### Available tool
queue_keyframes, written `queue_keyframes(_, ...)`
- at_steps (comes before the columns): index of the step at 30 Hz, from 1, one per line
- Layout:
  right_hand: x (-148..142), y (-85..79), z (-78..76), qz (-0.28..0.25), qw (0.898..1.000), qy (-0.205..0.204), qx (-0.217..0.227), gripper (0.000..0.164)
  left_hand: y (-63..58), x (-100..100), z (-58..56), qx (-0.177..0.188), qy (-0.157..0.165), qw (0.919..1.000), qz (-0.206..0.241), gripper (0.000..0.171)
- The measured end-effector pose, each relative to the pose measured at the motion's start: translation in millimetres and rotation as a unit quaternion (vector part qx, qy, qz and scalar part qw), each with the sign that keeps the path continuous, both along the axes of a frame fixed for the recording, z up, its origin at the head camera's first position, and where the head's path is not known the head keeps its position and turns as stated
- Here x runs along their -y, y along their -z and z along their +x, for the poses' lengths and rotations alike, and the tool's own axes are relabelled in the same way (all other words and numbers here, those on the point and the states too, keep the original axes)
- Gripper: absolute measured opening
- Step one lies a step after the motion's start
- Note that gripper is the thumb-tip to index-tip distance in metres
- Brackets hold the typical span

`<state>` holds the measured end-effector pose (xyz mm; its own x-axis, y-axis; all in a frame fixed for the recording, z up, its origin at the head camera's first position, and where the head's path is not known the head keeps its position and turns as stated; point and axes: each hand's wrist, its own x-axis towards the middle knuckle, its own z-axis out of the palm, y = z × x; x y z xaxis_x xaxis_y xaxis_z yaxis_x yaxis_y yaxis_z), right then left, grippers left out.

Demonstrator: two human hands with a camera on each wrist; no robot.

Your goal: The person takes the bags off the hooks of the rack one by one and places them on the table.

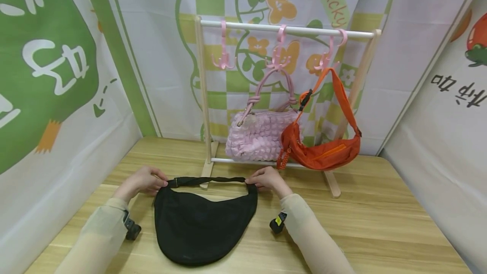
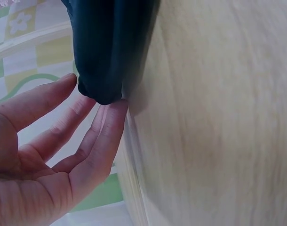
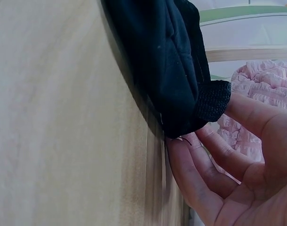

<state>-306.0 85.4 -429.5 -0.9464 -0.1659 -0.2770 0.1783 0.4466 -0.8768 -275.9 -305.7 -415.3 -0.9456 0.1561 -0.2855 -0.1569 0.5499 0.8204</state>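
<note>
Head view shows the black bag [image 1: 203,229] lying on the desk [image 1: 380,223], between six and seven o'clock in the frame; it looks light, soft and limp, apt to sag, probably neither slippery nor fragile; its upper corners, near ten and two o'clock, seem the surest holds, and there the left hand [image 1: 146,181] and right hand [image 1: 269,179] each pinch it; it is plain, matte, crescent-shaped, its strap [image 1: 190,181] across twelve o'clock.
</note>
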Motion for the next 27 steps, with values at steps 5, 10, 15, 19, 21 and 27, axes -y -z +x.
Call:
queue_keyframes(5,0.2,-1.4,-0.3,-0.008,1.000,-0.001,0.002,0.025,-1.6,-0.2,0.8,0.002,-0.003,1.0000,-0.001,0.029)
queue_keyframes(10,-0.4,-1.8,-1.3,-0.004,1.000,-0.002,-0.002,0.023,-3.7,0.3,0.9,-0.006,0.002,0.9998,-0.017,0.031)
queue_keyframes(15,-4.1,-7.3,1.0,0.005,1.000,-0.003,-0.007,0.023,-6.4,-1.0,0.3,-0.029,-0.012,0.9992,-0.026,0.033)
queue_keyframes(19,-9.1,-11.7,0.9,0.026,1.000,-0.003,-0.015,0.026,-8.9,-3.2,-1.0,-0.053,-0.037,0.9978,-0.011,0.031)
queue_keyframes(21,-11.3,-14.6,0.9,0.035,0.999,-0.006,-0.023,0.026,-10.8,-4.5,-0.7,-0.074,-0.044,0.9963,-0.011,0.032)
queue_keyframes(27,-16.8,-26.3,2.1,0.031,0.998,-0.012,-0.045,0.025,-19.7,-11.2,1.8,-0.155,-0.078,0.9835,-0.050,0.040)
